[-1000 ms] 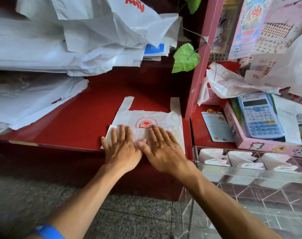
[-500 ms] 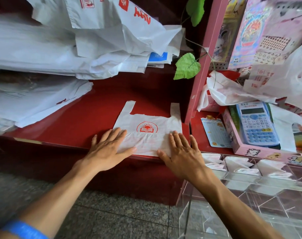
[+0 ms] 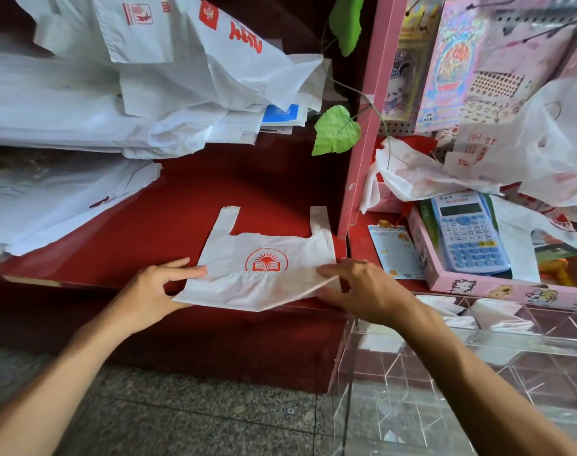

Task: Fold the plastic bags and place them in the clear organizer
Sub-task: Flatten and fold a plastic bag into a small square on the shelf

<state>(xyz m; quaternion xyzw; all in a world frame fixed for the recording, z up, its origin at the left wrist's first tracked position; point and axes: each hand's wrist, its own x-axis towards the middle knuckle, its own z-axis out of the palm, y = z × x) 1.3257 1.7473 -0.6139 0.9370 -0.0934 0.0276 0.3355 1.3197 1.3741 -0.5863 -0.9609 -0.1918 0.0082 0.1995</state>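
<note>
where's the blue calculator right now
In the head view the blue calculator is on the right, lying in the pink tray behind the clear organizer, right of the pink shelf post.

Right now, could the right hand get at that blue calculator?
Probably yes. The calculator lies uncovered in the pink tray, just past the right hand, but that hand is pinching the plastic bag.

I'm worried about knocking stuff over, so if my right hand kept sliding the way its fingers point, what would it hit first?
The right hand points left along the shelf edge, pinching the white plastic bag. Beyond the bag it would probably meet the left hand, holding the opposite corner.
</note>
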